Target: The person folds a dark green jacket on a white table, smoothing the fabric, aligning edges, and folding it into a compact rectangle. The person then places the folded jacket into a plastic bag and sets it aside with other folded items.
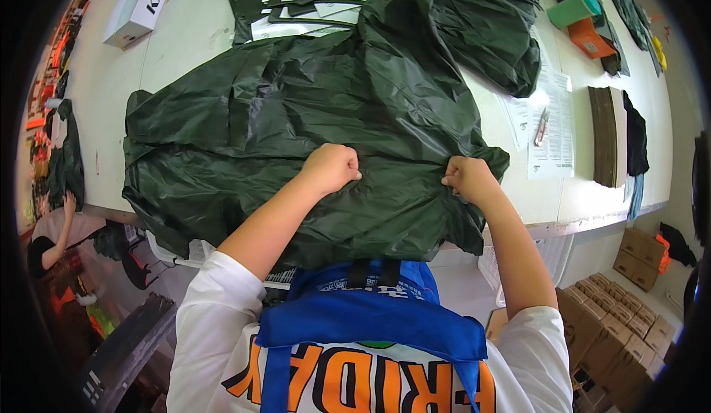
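A large dark green sheet of thin, shiny fabric (296,109) lies crumpled across the white table (104,139) and hangs over its near edge. My left hand (333,168) is closed on the fabric near the middle, pinching it between the fingers. Further right, my right hand (470,178) also grips the fabric near its right end. Between the two hands the cloth runs in loose creases. Its far part is bunched up against more green fabric (489,28) at the back.
Dark folded pieces with white printed sheets (318,9) lie at the back. On the right are papers (552,131), a cutter (542,127), a stack of brown card (603,137) and a green tape roll (574,9). A white box (137,13) stands back left. Cartons (622,331) fill the floor at right. Another person's arm (63,228) shows at left.
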`<state>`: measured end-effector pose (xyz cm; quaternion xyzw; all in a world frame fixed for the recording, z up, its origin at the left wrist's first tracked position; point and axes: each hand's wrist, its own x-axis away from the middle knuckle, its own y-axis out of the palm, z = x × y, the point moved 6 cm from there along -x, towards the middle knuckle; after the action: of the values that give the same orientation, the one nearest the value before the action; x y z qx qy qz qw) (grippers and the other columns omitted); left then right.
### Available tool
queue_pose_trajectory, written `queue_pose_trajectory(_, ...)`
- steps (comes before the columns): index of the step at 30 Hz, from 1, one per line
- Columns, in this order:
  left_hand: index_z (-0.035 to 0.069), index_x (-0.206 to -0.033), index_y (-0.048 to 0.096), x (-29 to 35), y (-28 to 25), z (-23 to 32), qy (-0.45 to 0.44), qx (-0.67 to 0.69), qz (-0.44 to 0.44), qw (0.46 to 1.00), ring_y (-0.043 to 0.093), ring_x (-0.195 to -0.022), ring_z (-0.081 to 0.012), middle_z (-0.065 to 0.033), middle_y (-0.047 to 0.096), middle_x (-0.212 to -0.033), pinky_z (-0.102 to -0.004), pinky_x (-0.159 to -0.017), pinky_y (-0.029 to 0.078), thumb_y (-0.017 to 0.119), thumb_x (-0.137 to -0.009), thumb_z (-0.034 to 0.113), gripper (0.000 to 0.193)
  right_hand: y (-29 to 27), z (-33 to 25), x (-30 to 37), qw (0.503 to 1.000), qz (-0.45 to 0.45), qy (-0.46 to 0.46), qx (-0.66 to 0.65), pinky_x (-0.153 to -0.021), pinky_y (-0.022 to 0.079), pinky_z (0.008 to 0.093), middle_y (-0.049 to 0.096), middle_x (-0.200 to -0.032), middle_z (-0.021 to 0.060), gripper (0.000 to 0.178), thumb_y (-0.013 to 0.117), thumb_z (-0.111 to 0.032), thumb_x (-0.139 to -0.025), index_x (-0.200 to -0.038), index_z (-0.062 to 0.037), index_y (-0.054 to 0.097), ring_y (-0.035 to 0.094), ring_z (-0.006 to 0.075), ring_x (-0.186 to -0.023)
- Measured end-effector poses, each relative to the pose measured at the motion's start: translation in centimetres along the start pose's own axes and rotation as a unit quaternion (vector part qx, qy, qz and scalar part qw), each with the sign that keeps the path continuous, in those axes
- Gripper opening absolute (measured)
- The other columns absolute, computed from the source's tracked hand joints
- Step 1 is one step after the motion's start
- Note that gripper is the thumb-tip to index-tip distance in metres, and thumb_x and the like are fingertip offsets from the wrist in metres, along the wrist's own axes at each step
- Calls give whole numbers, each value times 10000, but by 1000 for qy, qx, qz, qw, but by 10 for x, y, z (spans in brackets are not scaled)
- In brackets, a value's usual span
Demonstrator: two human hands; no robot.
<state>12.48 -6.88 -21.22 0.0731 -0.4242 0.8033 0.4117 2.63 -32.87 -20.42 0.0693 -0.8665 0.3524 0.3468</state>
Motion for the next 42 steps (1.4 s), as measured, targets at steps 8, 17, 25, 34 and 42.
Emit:
queue_pose_trajectory(8, 79, -857, 633, 29, -16, -5, 78, -107, 124, 983, 632, -815, -298, -88, 666, -825, -411, -699, 480, 735, -760, 276, 241, -42, -1, 11, 976, 138, -102, 132, -683, 484, 458, 634, -764, 213, 149, 707, -104, -756, -813, -17, 600, 628, 403, -771)
queue_pose_trajectory(17, 129, -855, 679, 126, -71, -56, -50, -246, 134, 959, 601, -868, -258, -38, 646, -815, -413, -827, 407, 691, -774, 171, 92, -96, -3, 23, 851, 363, -94, 368, -719, 484, 471, 630, -936, 189, 136, 638, -118, -829, -898, -28, 562, 623, 367, -868)
queue_pose_trajectory(25, 92, -888, 680, 127, -90, -97, -28, -108, 166, 980, 640, -837, -272, -78, 686, -832, -400, -829, 438, 685, -794, 166, 120, 102, -166, 9, 913, 108, -377, 109, -832, 479, 397, 651, -929, 125, 169, 668, -109, -797, -957, -58, 684, 606, 310, -888)
queue_pose_trajectory(34, 58, -813, 677, 105, -75, -132, -116, 2, 112, 987, 645, -791, -280, -103, 674, -815, -375, -710, 490, 737, -739, 139, 125, 96, -146, -20, 973, -46, -224, 39, -700, 485, 358, 614, -829, 122, 151, 723, -75, -742, -870, -17, 669, 609, 274, -752)
queue_pose_trajectory(42, 30, -792, 666, 84, -72, -146, -120, 44, 11, 992, 653, -715, -246, -113, 679, -759, -347, -662, 494, 753, -732, 106, 130, 100, -148, -31, 973, -85, -183, 113, -738, 490, 397, 619, -871, 143, 177, 747, -128, -726, -814, -14, 644, 616, 326, -813)
